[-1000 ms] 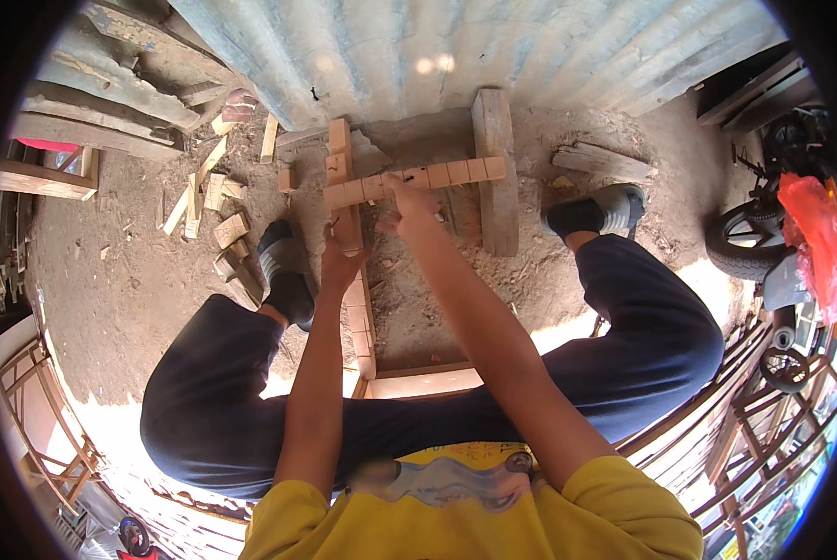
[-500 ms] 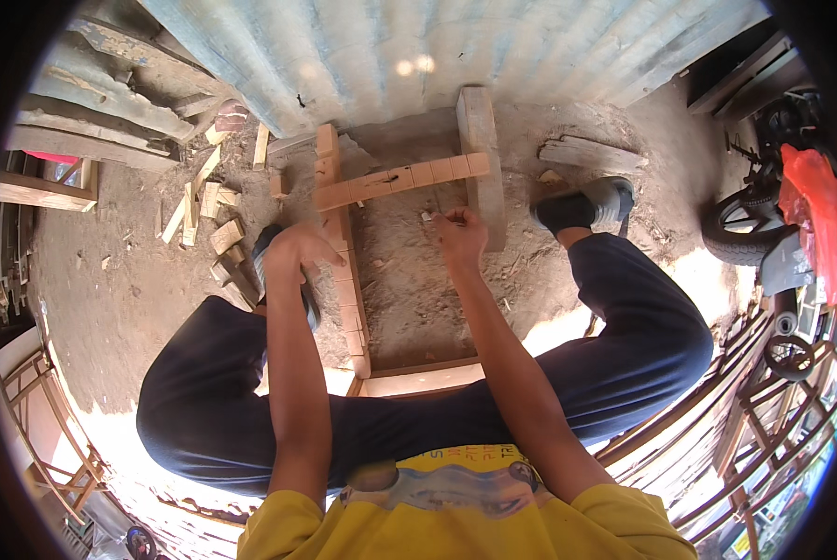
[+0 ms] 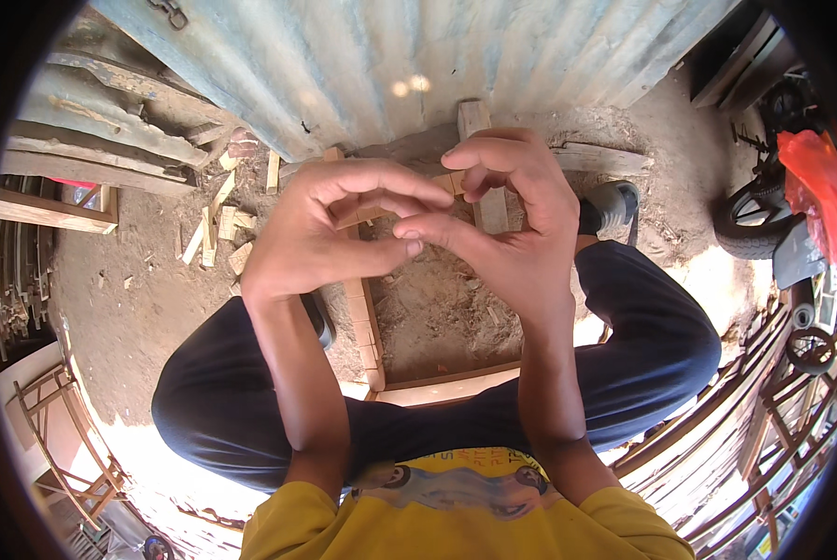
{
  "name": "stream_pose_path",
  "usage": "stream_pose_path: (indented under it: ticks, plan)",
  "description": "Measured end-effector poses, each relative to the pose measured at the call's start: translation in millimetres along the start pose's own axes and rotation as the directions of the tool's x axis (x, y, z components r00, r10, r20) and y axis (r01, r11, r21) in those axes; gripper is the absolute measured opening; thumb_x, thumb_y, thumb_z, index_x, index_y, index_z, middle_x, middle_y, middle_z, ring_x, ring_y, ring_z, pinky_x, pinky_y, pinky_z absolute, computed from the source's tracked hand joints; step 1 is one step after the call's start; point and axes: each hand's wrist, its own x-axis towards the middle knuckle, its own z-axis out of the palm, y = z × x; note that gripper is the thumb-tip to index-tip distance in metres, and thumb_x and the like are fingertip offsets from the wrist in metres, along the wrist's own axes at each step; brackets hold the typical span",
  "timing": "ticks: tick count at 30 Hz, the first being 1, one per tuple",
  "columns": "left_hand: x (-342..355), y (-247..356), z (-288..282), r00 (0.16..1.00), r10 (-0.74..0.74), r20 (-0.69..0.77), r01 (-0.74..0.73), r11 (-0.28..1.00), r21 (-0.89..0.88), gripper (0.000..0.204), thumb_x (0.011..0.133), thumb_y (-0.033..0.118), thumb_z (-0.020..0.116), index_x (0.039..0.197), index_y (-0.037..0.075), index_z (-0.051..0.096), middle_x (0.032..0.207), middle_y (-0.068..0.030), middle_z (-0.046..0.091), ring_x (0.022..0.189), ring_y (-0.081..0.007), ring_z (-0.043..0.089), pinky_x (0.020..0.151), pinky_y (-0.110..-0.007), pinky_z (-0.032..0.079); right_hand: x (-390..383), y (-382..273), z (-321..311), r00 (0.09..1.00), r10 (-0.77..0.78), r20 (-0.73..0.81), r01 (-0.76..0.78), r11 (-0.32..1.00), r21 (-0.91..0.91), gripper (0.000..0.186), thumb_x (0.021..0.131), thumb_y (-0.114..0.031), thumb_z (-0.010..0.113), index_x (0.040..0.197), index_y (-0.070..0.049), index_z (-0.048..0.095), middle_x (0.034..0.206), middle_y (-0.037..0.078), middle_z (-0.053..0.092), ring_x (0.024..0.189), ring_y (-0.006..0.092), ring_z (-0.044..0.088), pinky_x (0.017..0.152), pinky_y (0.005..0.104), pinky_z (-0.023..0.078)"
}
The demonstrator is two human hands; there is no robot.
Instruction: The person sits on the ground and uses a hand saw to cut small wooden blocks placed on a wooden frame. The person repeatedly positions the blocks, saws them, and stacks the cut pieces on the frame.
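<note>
My left hand (image 3: 320, 224) and my right hand (image 3: 526, 215) are raised in front of me, close together. Both have curved fingers, with thumb and fingertips apart, and nothing shows between them. The right thumb points toward the left hand's fingertips; whether they touch I cannot tell. Below and behind the hands lies a long wooden strip (image 3: 363, 322) with marked lines across it. A crosswise strip is mostly hidden by my hands. A thicker wooden beam (image 3: 473, 117) shows partly beyond my right hand.
Wood offcuts (image 3: 215, 219) lie on the dirt floor at left. A corrugated metal sheet (image 3: 390, 65) stands ahead. At right are a grey plank (image 3: 605, 159), a wheel (image 3: 754, 219) and a red plastic bag (image 3: 806, 177). My bent legs (image 3: 642, 327) flank the wood.
Both hands have risen from near the wooden strips and come together, looking larger. A small pale thing by my right fingers earlier is no longer visible. The view has shifted slightly.
</note>
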Motion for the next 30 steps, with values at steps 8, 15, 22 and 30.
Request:
stream_pose_path:
  ticks: [8,15,22,30]
  plan:
    - [7.4,5.7,25.9,0.992,0.119,-0.052,-0.114,0.989,0.098,0.029,0.071,-0.004,0.075,0.099,-0.004,0.067,0.087,-0.0114,0.069,0.078,-0.0142,0.066,0.072,-0.026,0.054,-1.5,1.2,-19.6,0.995,0.077,0.057,-0.074,0.996,-0.05,0.046,0.057,-0.006,0.085,0.098,-0.007,0.063,0.096,0.002,0.06,0.07,0.0088,0.056,0.062,0.0224,0.046]
    - [19.6,-18.4,9.0,0.854,0.135,-0.502,-0.147,0.989,0.016,0.014,0.089,0.011,0.061,0.082,0.0,0.065,0.081,-0.0131,0.069,0.073,-0.0156,0.067,0.066,-0.027,0.053,4.8,38.9,-65.8,0.898,0.439,0.037,-0.44,0.889,0.125,0.019,0.086,-0.019,0.067,0.098,-0.005,0.068,0.089,0.001,0.065,0.074,0.0075,0.055,0.065,0.0222,0.045]
    - [58.7,-175.2,10.9,0.829,-0.491,-0.269,0.546,0.604,0.581,0.051,0.084,0.043,0.064,0.119,0.007,0.057,0.118,-0.0158,0.06,0.114,-0.0264,0.055,0.097,-0.044,0.042,-123.7,219.7,-106.0,0.706,0.671,-0.226,-0.707,0.65,-0.278,0.031,0.088,-0.024,0.061,0.108,-0.002,0.066,0.086,0.009,0.069,0.075,0.0157,0.061,0.071,0.0297,0.049]
    - [46.3,-273.1,30.6,0.793,-0.512,-0.329,0.48,0.195,0.855,0.07,0.08,0.028,0.07,0.138,0.01,0.035,0.126,-0.0176,0.053,0.117,-0.0337,0.051,0.103,-0.052,0.036,-149.9,214.4,7.5,0.332,0.936,-0.117,-0.745,0.184,-0.641,0.113,0.064,-0.042,0.08,0.142,0.002,0.012,0.14,0.027,0.03,0.129,0.0438,0.033,0.102,0.0481,0.036]
